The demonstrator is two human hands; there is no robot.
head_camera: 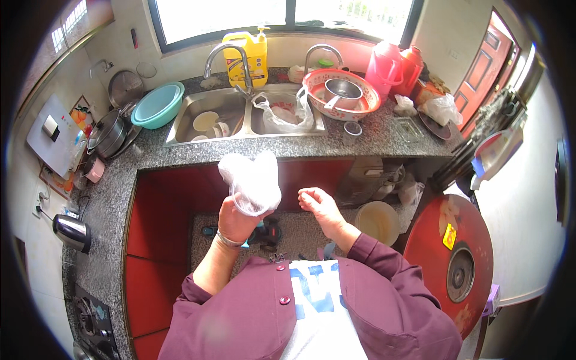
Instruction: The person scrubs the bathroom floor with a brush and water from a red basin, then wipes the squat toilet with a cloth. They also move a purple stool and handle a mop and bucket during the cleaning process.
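My left hand (237,221) is closed around a clear plastic cup or tub (250,208), held up in front of the counter's edge. A bunched white plastic bag (260,177) bulges out of its top; what the bag contains cannot be seen. To the right, my right hand (325,211) hovers in the air, apart from the cup. Its fingers are curled together towards the thumb, and nothing shows between them. Beyond both hands is a steel double sink (249,131). Dishes (206,121) lie in its left basin, and an open plastic bag (285,119) sits in the right one.
Right of the sink stand an enamel basin (377,101) with a saucepan (344,92) inside, a small clear cup (352,133) and pink vacuum flasks (383,67). Turquoise basins (158,105) are at the left. A bucket (378,222) and a red round table (432,256) flank my right side.
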